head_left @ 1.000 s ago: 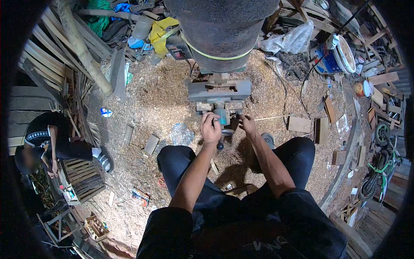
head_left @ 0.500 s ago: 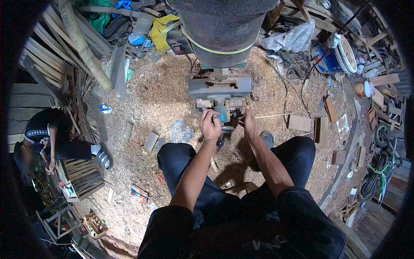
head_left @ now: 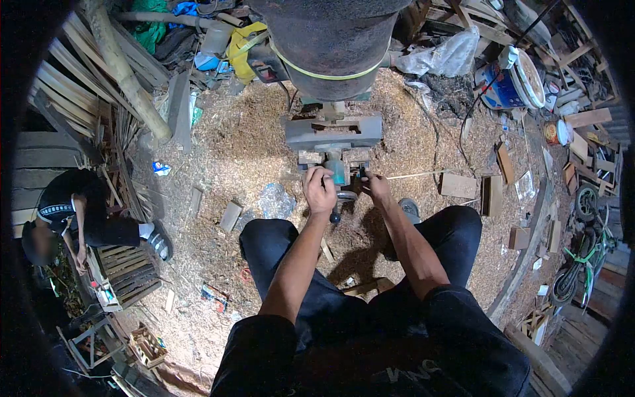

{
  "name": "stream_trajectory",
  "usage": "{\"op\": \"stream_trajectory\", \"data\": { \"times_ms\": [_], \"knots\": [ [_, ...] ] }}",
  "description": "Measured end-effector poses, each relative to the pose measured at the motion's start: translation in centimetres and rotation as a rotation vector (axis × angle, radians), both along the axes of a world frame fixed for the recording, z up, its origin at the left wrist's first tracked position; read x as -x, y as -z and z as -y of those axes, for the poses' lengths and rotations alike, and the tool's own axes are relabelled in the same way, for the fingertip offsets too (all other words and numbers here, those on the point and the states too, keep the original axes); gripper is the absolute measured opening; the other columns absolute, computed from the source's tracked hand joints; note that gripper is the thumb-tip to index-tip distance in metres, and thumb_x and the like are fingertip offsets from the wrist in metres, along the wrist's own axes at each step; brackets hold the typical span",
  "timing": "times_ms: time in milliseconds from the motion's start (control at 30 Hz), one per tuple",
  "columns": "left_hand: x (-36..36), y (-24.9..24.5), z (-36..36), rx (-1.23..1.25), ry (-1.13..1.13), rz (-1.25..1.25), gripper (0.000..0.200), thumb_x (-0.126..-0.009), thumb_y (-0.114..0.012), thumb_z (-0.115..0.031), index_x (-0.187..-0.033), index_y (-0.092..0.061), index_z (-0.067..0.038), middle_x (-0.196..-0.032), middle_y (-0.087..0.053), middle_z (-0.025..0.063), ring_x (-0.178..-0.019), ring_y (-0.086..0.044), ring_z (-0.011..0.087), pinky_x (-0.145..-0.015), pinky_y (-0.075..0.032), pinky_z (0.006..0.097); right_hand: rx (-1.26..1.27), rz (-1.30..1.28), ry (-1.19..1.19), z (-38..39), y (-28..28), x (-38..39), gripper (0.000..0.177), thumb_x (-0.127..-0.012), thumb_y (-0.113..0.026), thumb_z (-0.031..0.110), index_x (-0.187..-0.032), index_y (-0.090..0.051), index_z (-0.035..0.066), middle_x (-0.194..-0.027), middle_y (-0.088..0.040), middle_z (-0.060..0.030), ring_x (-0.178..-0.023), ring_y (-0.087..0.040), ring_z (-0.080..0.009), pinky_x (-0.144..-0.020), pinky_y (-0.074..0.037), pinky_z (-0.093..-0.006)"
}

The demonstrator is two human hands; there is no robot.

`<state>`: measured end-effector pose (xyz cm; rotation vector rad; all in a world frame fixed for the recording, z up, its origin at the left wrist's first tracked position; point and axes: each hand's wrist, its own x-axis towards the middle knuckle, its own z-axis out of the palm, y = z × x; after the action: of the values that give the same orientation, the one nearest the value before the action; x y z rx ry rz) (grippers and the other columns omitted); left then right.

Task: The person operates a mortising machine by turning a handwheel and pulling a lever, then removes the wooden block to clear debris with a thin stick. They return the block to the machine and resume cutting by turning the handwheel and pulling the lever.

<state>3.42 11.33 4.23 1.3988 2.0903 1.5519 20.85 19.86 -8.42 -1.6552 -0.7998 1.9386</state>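
Below a large dark drum point(head_left: 331, 46) stands a metal machine with a slotted grey block point(head_left: 334, 131) and a blue-green cylinder point(head_left: 337, 173) in front of it. My left hand point(head_left: 321, 193) is closed, its fingers curled at the cylinder's left side; what they grip is hidden. On the other side, my right hand point(head_left: 377, 188) has its fingers bent together beside a small black part point(head_left: 362, 172). Whatever it pinches is too small to make out. Between my hands sits a handwheel point(head_left: 346, 195) with a black crank knob point(head_left: 335, 218) pointing toward me.
Wood shavings point(head_left: 258, 152) cover the floor, with wood blocks point(head_left: 458, 185) lying at the right. Another person point(head_left: 79, 212) sits at the left beside a slatted crate point(head_left: 126, 268). A blue-and-white bucket point(head_left: 506, 89) and a green motorbike point(head_left: 582, 258) stand at the right.
My right hand has shifted slightly left, its fingertips now closer to the small black part. The left hand stays by the cylinder. The whole view has shifted a little.
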Motion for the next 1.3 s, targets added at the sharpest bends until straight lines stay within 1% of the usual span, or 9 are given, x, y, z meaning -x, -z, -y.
{"op": "stream_trajectory", "data": {
  "times_ms": [300,433,700,800,900,1000,1100,1233,1300],
  "knots": [
    [0.0,0.0,0.0,0.007,-0.005,0.019,0.014,-0.08,-0.052,-0.013,-0.08,-0.062,-0.003,-0.087,-0.06,0.015,-0.085,-0.058,0.037,-0.079,-0.046,0.0452,-0.124,0.143,-0.125,-0.3,4.1,-0.4,0.039,-0.099,-0.055,0.033,-0.109,-0.054,-0.005,-0.094,-0.064,-0.0123,-0.08,-0.066,-0.0238,-0.068,-0.057,-0.0384],
    [0.0,-0.3,0.0,0.005,-0.008,0.015,0.015,-0.08,-0.052,-0.014,-0.08,-0.062,-0.003,-0.085,-0.06,0.0152,-0.084,-0.058,0.0372,-0.078,-0.046,0.0454,-0.19,0.179,-0.169,-0.5,8.7,-0.9,0.036,-0.099,-0.054,0.031,-0.112,-0.055,-0.003,-0.094,-0.064,-0.0115,-0.083,-0.066,-0.0238,-0.069,-0.057,-0.0377],
    [-0.2,0.0,0.0,0.015,-0.024,0.057,0.016,-0.08,-0.051,-0.014,-0.078,-0.062,-0.003,-0.082,-0.061,0.0156,-0.082,-0.059,0.0378,-0.078,-0.046,0.0455,-0.018,-0.123,-0.037,0.4,-2.4,-0.4,0.034,-0.094,-0.064,0.024,-0.113,-0.054,-0.003,-0.095,-0.063,-0.0079,-0.088,-0.062,-0.0196,-0.081,-0.054,-0.0353],
    [0.0,0.0,-0.1,0.011,-0.021,0.051,0.015,-0.08,-0.051,-0.013,-0.077,-0.062,-0.003,-0.082,-0.06,0.0154,-0.082,-0.058,0.0378,-0.078,-0.046,0.0454,-0.098,-0.012,0.089,0.8,-2.4,0.4,0.036,-0.092,-0.066,0.026,-0.113,-0.054,-0.002,-0.096,-0.062,-0.0084,-0.089,-0.061,-0.0185,-0.081,-0.054,-0.0358],
    [-0.1,0.5,0.0,-0.004,-0.03,0.026,0.014,-0.079,-0.052,-0.013,-0.076,-0.062,-0.003,-0.081,-0.06,0.0154,-0.082,-0.058,0.0375,-0.077,-0.046,0.0452,-0.195,0.102,0.08,0.3,1.4,0.0,0.043,-0.092,-0.065,0.032,-0.114,-0.052,-0.003,-0.097,-0.062,-0.01,-0.09,-0.06,-0.0205,-0.081,-0.053,-0.0373],
    [0.0,0.6,-0.2,-0.025,-0.033,0.012,0.013,-0.078,-0.052,-0.012,-0.076,-0.062,-0.003,-0.081,-0.06,0.0155,-0.081,-0.058,0.0374,-0.076,-0.046,0.0453,-0.225,0.28,0.019,1.2,-2.3,0.1,0.05,-0.094,-0.059,0.042,-0.11,-0.055,-0.005,-0.098,-0.063,-0.0139,-0.095,-0.06,-0.0252,-0.085,-0.05,-0.0396],
    [-0.1,0.6,-0.3,-0.029,-0.032,0.026,0.013,-0.077,-0.052,-0.012,-0.075,-0.062,-0.003,-0.08,-0.06,0.0156,-0.08,-0.058,0.0375,-0.075,-0.046,0.0453,-0.416,0.503,-0.05,2.0,-5.7,0.9,0.051,-0.095,-0.053,0.046,-0.103,-0.062,-0.004,-0.083,-0.064,-0.0118,-0.08,-0.059,-0.0204,-0.075,-0.047,-0.0333],
    [-0.1,0.7,-0.2,-0.037,-0.041,0.013,0.013,-0.077,-0.052,-0.012,-0.075,-0.062,-0.003,-0.078,-0.059,0.0154,-0.078,-0.058,0.0376,-0.074,-0.046,0.0453,-0.401,0.291,0.021,1.4,-6.9,-0.4,0.045,-0.099,-0.05,0.04,-0.096,-0.064,-0.002,-0.081,-0.064,-0.0117,-0.077,-0.059,-0.0175,-0.07,-0.046,-0.0314],
    [0.0,0.6,-0.3,-0.048,-0.041,0.007,0.013,-0.077,-0.051,-0.012,-0.074,-0.062,-0.003,-0.078,-0.059,0.0152,-0.077,-0.058,0.0376,-0.072,-0.046,0.0455,-0.348,0.227,-0.061,0.7,-5.6,-0.6,0.039,-0.096,-0.057,0.036,-0.097,-0.062,-0.002,-0.092,-0.065,-0.0122,-0.09,-0.06,-0.0204,-0.08,-0.047,-0.0338]
  ]
}}
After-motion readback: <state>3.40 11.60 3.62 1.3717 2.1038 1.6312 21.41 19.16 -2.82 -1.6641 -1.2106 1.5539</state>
